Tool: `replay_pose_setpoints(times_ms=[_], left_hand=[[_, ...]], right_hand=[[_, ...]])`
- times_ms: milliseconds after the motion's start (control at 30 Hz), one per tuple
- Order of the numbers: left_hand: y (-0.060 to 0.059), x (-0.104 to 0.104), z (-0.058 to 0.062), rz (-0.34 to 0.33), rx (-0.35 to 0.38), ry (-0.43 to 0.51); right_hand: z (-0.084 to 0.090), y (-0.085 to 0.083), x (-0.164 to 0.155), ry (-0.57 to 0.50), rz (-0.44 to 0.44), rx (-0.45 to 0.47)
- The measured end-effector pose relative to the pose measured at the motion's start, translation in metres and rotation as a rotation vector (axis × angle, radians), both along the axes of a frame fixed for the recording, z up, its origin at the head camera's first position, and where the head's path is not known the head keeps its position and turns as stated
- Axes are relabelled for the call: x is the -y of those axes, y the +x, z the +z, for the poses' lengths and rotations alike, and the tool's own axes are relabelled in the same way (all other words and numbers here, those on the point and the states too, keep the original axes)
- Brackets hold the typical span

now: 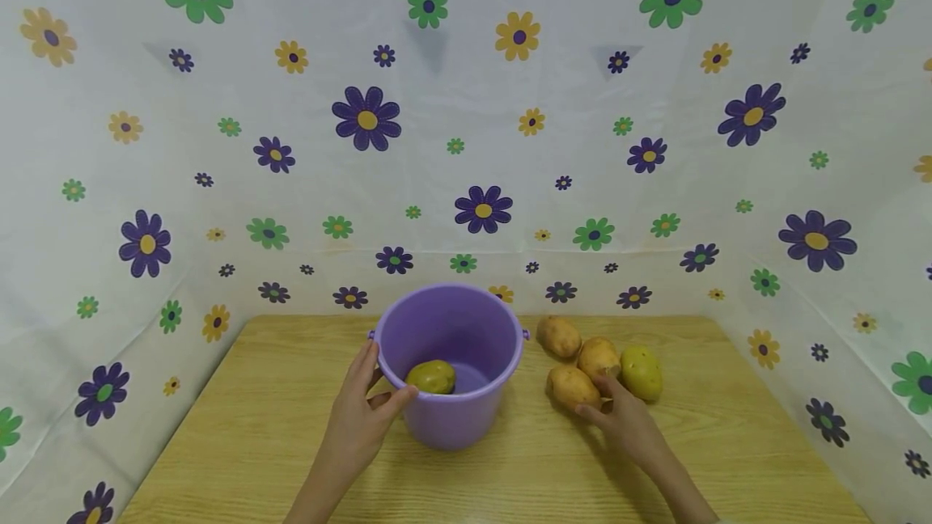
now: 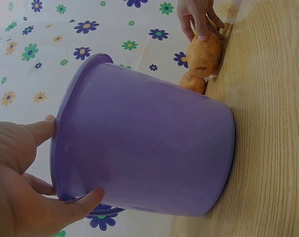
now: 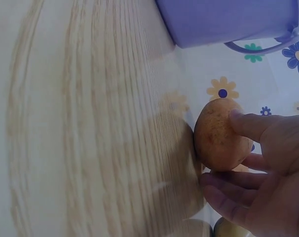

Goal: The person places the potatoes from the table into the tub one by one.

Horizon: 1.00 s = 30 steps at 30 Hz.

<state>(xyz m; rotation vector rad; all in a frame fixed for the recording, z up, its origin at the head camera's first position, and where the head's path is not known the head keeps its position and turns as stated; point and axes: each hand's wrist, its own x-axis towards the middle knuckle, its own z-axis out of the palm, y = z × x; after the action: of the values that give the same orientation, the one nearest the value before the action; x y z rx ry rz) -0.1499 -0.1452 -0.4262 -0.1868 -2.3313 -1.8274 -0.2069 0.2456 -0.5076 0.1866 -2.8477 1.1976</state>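
Note:
A purple bucket (image 1: 459,419) stands upright on the table, with a glossy yellow-green fruit (image 1: 431,377) inside. My left hand (image 1: 360,411) holds the bucket at its left rim, the thumb on the near side, as the left wrist view also shows. To the right of the bucket lie three brown potatoes. My right hand (image 1: 629,423) grips the nearest potato (image 1: 572,387), with the thumb on one side and fingers round the other in the right wrist view. Behind it sit a second potato (image 1: 599,357) and a third potato (image 1: 559,336). A yellow-green, pear-like fruit (image 1: 641,373) lies beside them.
The light wooden table (image 1: 240,427) carries everything. A white flowered cloth (image 1: 466,168) hangs behind it and along both sides. The bucket's purple handle (image 3: 263,50) hangs down at its far side in the right wrist view.

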Motion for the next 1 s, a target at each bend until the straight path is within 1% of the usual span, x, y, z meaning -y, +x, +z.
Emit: replay_pose_setpoints(times_ms=[200, 533, 767, 1000], left_hand=[[-0.0002, 0.0001, 0.0006, -0.001, -0.004, -0.009], [-0.0007, -0.0003, 0.0007, -0.004, -0.004, 0.006], [-0.0011, 0.0002, -0.0001, 0.007, 0.012, -0.005], [0.0002, 0.0, 0.0016, 0.003, 0.012, -0.011]], right_hand=[[0.0004, 0.0006, 0.0024, -0.011, 0.005, -0.017], [-0.0002, 0.0018, 0.0043, -0.015, 0.015, -0.05], [-0.0013, 0.002, 0.004, -0.034, 0.014, -0.054], [0.0022, 0.0037, 0.004, -0.046, 0.006, -0.052]])
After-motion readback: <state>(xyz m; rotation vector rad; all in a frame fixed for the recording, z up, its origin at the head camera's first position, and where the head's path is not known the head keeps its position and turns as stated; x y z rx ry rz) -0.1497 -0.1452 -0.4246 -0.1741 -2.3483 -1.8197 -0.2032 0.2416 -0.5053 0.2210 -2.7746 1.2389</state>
